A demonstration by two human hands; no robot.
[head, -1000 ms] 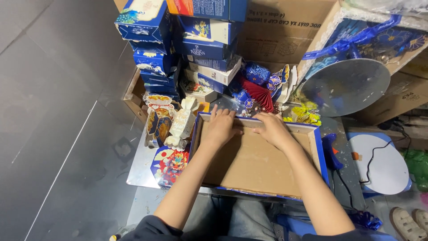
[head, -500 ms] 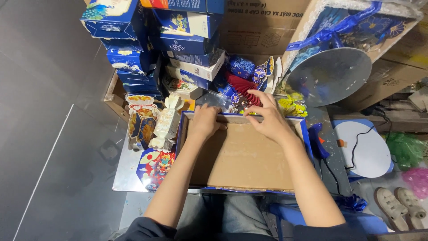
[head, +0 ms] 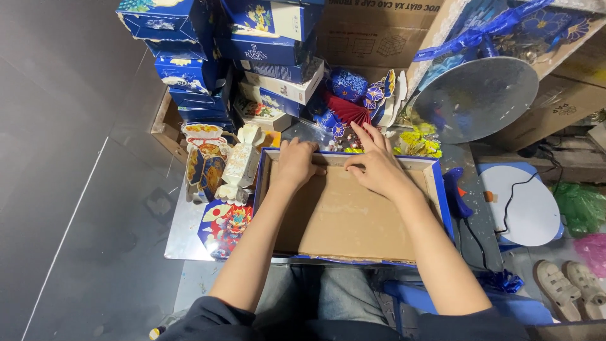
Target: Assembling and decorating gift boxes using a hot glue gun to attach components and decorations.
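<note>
Shallow blue tray (head: 442, 189) with a cardboard floor sits on the person's lap-side table edge. Left hand (head: 295, 165) is curled loosely at the far-left inside corner, right hand (head: 377, 165) flat, fingers (head: 366, 134) spread over the far rim.

I see stacked blue gift boxes (head: 208, 57) at the back left, brown cardboard cartons (head: 379, 31) behind them, a white candy-shaped box (head: 238, 165) beside the shallow blue-rimmed cardboard tray (head: 442, 189) in front.
</note>
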